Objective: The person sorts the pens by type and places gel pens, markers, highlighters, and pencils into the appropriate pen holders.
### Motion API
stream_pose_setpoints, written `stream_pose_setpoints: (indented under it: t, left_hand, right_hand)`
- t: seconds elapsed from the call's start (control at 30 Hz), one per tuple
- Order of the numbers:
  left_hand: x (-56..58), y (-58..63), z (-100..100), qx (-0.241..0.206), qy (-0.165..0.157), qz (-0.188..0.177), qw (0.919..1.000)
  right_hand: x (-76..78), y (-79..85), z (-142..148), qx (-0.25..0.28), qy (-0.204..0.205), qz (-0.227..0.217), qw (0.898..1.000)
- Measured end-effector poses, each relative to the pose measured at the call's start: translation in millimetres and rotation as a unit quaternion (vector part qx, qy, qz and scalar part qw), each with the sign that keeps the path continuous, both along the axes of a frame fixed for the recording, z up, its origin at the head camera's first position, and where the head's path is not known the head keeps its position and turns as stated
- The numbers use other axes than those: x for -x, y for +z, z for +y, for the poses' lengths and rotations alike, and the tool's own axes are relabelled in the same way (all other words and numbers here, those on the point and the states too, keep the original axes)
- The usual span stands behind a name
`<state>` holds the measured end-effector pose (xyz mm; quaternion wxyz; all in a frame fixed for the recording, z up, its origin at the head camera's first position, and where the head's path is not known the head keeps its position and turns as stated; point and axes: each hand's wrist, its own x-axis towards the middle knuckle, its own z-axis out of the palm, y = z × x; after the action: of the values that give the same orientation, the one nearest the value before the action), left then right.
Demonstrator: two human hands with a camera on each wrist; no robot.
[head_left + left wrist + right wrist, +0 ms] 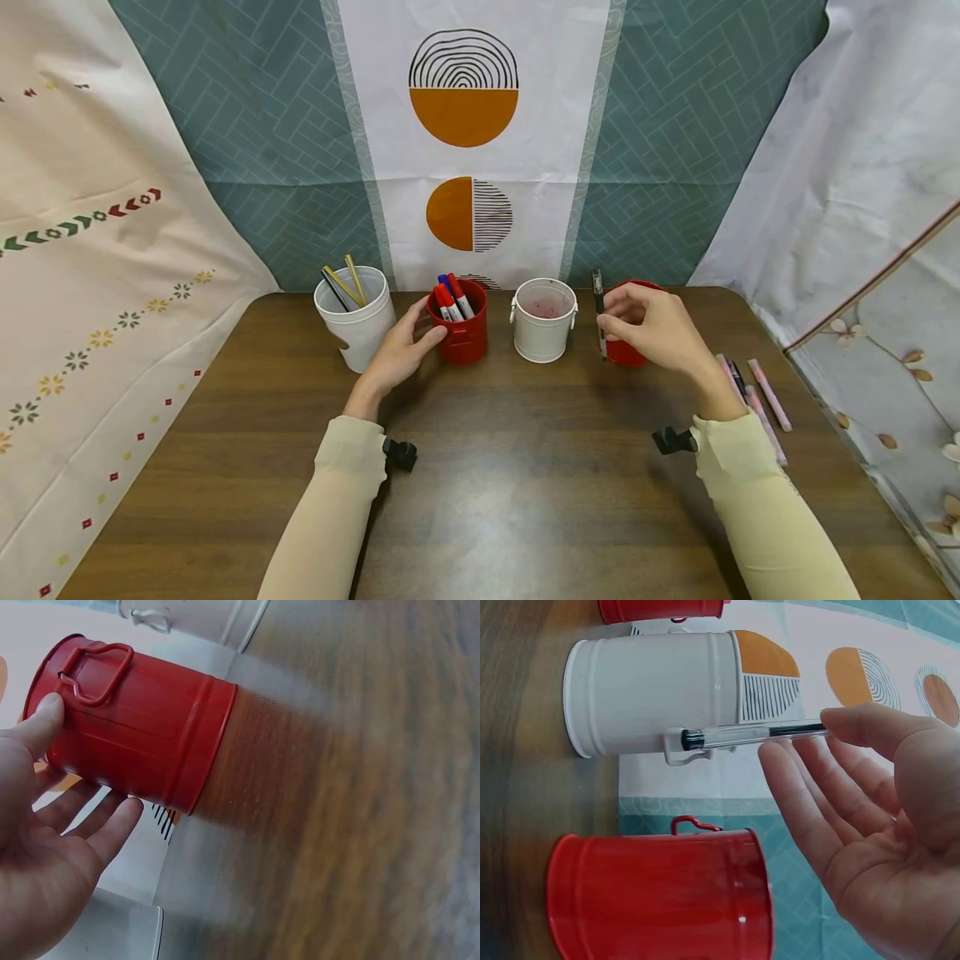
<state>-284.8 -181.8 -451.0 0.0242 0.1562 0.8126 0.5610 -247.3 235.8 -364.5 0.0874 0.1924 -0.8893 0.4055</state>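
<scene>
My right hand pinches a clear-barrelled pen with a black end between thumb and fingers. In the head view the pen stands upright in front of the right red bucket, which the hand partly covers. In the right wrist view it overlaps the white bucket. My left hand holds the side of another red bucket, thumb at the front near its handle and fingers round the far side. Red and blue markers stand inside that bucket.
A white container with several yellow and dark pens or pencils stands far left. Between the red buckets is the white bucket, marked pink inside. Several pink pens and a dark one lie at the right table edge. A patterned cloth hangs behind.
</scene>
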Motion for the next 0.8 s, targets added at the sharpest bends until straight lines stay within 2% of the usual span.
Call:
stream_pose_setpoints:
  t: [0.2,0.37,0.67,0.8]
  left_hand:
    - [-1.9,-0.7,1,-0.001,-0.001,0.002,1.0]
    - [-1.4,-0.4,1,0.001,-0.004,0.009,1.0]
    - [-2.6,13.7,4,0.008,0.004,0.036,0.9993]
    - [-4.4,21.6,3,0.006,0.01,0.055,0.9984]
  right_hand:
    - [-1.7,-7.5,-1,0.04,-0.013,-0.006,0.999]
    - [-1.2,-11.4,1,0.053,-0.023,-0.007,0.998]
    - [1.4,-12.8,-1,0.044,-0.023,-0.002,0.999]
    - [2.1,-12.8,-3,0.057,-0.021,-0.004,0.998]
